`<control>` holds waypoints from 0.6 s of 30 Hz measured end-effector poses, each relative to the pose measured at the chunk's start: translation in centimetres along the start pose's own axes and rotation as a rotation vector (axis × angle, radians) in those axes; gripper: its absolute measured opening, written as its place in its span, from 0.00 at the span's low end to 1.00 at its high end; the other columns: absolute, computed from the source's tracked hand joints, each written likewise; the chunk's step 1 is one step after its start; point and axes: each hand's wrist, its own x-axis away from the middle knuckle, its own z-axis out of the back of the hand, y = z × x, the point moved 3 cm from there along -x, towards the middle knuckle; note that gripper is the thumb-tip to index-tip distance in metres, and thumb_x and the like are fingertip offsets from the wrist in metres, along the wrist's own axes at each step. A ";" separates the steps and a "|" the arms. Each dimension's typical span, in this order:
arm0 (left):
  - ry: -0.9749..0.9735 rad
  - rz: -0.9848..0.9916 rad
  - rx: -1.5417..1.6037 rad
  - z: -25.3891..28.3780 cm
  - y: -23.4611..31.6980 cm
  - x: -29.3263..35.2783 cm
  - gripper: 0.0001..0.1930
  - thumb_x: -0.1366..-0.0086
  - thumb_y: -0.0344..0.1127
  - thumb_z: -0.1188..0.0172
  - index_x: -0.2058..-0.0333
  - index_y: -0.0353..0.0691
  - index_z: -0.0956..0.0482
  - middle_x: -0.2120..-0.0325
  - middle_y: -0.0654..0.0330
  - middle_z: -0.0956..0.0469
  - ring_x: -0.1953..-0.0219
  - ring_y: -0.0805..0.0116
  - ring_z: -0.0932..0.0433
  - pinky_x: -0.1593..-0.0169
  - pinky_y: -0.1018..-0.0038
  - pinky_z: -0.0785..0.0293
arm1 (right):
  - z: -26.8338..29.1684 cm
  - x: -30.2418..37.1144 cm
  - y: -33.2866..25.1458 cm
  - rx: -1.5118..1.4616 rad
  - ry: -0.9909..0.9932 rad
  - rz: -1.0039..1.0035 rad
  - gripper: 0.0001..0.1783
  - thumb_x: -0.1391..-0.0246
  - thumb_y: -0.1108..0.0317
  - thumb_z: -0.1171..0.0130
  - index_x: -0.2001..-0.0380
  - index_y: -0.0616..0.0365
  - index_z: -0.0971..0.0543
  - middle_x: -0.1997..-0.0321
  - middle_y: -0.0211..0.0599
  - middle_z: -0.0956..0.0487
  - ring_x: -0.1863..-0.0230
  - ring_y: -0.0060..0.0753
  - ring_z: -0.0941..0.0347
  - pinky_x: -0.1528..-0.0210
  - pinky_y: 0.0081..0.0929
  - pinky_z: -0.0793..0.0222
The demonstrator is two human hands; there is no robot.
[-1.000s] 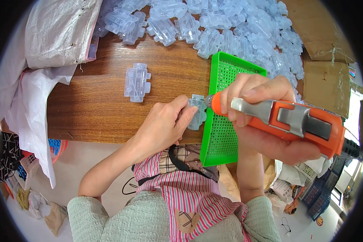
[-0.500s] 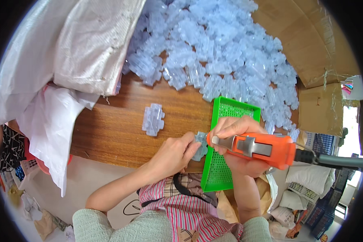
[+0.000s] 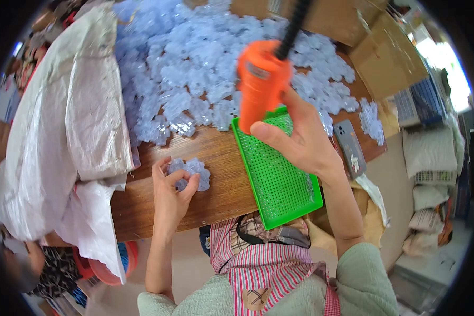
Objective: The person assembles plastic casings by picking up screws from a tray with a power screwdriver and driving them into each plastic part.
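My left hand (image 3: 174, 184) rests low over the brown tabletop, its thumb and fingers curled round a clear bluish plastic piece (image 3: 197, 173). It may be more than one piece; the fingers hide part. My right hand (image 3: 305, 139) grips an orange corded hand tool (image 3: 266, 79), held upright above a green perforated tray (image 3: 279, 184). Black cord rises from the tool's top, and its lower end is blurred and hard to make out. Beyond both hands spreads a big heap of similar clear plastic pieces (image 3: 195, 68).
A white woven sack (image 3: 95, 105) covers the table's left side. Right of the tray lies a grey phone (image 3: 349, 147), with a few plastic pieces (image 3: 371, 121) farther right. Cardboard (image 3: 389, 58) borders the back right. White sacks (image 3: 432, 150) are stacked beyond the table.
My right hand has lifted the orange tool off the piece and turned it upright. My left hand has moved left, to where a lone piece lay on the table. The view has shifted.
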 end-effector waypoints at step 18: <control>-0.167 0.379 0.889 0.7 0.6 -0.5 0.06 0.34 0.32 0.42 0.61 0.38 0.20 0.66 0.68 0.21 0.64 0.81 0.24 0.59 0.81 0.25 | 3.8 11.4 9.2 0.526 0.007 -0.541 0.13 0.47 0.64 0.48 0.76 0.64 0.27 0.76 0.56 0.24 0.69 0.61 0.26 0.65 0.53 0.31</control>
